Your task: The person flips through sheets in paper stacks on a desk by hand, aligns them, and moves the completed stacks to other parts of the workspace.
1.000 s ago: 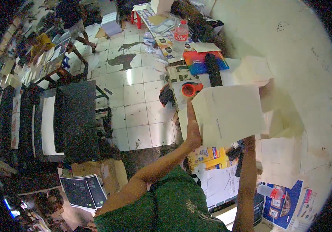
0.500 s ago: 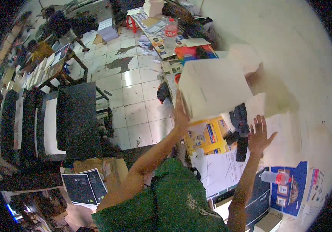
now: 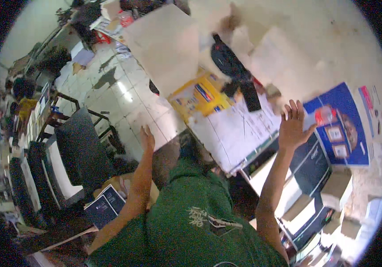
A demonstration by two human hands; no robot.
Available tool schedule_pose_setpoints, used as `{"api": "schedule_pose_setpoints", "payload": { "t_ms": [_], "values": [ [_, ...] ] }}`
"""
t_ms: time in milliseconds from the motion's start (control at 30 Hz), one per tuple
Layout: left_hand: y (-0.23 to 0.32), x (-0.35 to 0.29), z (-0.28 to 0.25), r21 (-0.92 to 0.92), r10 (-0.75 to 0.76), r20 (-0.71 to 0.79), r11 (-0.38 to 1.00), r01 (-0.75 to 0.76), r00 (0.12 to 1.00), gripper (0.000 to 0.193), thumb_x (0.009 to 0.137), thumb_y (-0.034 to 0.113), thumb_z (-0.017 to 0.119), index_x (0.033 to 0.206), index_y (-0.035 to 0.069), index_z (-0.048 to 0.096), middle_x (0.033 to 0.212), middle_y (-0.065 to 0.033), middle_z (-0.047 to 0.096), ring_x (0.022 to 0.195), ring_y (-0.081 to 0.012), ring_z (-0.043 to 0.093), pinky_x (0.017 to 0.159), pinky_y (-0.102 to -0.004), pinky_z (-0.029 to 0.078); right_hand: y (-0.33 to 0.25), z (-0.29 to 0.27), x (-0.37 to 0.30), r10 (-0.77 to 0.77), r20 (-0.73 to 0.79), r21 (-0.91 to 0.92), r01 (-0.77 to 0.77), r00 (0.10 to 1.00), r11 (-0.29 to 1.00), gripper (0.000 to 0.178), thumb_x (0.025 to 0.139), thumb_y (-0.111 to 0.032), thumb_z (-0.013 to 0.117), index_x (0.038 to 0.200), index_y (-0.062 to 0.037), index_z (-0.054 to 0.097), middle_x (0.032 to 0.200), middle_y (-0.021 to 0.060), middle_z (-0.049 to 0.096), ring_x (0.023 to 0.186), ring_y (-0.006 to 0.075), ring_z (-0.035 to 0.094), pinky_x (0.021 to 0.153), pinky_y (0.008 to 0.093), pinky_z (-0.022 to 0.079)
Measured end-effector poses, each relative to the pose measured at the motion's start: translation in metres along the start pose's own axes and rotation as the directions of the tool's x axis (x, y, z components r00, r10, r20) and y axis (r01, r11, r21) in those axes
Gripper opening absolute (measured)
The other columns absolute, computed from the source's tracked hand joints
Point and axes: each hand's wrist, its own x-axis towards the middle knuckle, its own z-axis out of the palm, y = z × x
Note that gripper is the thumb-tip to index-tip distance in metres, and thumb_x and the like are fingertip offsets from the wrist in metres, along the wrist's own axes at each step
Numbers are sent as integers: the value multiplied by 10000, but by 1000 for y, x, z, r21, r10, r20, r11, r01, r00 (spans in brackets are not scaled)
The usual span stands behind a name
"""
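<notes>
My left hand (image 3: 147,139) hangs over the tiled floor, left of the table, fingers stretched up and nothing in it. My right hand (image 3: 293,127) is open with fingers spread, near the edge of a blue printed poster (image 3: 355,149) and holding nothing. A large cream block of paper or board (image 3: 164,46), blurred, lies at the far end of the table. Right of it is a black hand-held tool (image 3: 226,58), its exact kind unclear. A yellow printed sheet (image 3: 195,95) and a white marked sheet (image 3: 240,138) cover the nearer tabletop.
A clear bottle with a red label (image 3: 325,115) lies by the poster. Boxes and paper stacks (image 3: 337,189) stand at lower right. Black panels (image 3: 82,149) and dark booklets (image 3: 105,207) are at left. A brown blurred shape (image 3: 231,20) shows beyond the tool.
My left hand has come off the cream block and drawn back toward me. My view has turned right, so the table sits further left; my right hand stays open.
</notes>
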Motion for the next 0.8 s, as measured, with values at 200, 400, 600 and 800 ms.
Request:
{"api": "schedule_pose_setpoints", "payload": {
  "t_ms": [200, 400, 600, 800],
  "values": [
    [-143, -161, -70, 696, -355, 515, 704, -139, 780, 449, 982, 404, 549, 1187, 7, 596, 1094, -271, 616, 965, -413, 607, 782, -531, 487, -52, -14, -140, -152, -292, -131, 118, 944, 984, 879, 939, -702, 371, 1381, 53, 461, 1220, 183, 596, 1126, 294, 540, 999, 419, 397],
    [-160, -172, -82, 464, 446, 477, 604, -648, 757, 353, 947, 329, 612, 1126, 25, 610, 1046, -178, 659, 928, -364, 636, 729, -480, 504, -48, -16, -306, -250, -566, -321, 69, 786, 944, 780, 978, -640, 358, 1371, 20, 494, 1128, 161, 650, 1039, 278, 614, 926, 445, 499],
    [48, -114, -25, 198, 109, 566, 944, -263, 817, 457, 900, 384, 639, 1184, 25, 645, 1157, -254, 644, 1042, -400, 638, 879, -474, 510, 4, -63, -406, -136, -711, -454, -302, 690, 838, 647, 998, -553, 407, 1297, -3, 568, 1090, 140, 680, 960, 237, 642, 820, 379, 518],
    [11, -93, -1, -67, 360, 542, 919, -388, 760, 432, 928, 350, 584, 1228, 42, 624, 1252, -201, 620, 1151, -383, 592, 1001, -455, 462, 80, -91, -527, 115, -425, -895, -398, 898, -201, 369, 950, -308, 618, 1189, -29, 641, 972, 95, 683, 725, 137, 621, 564, 238, 473]
  ]
}}
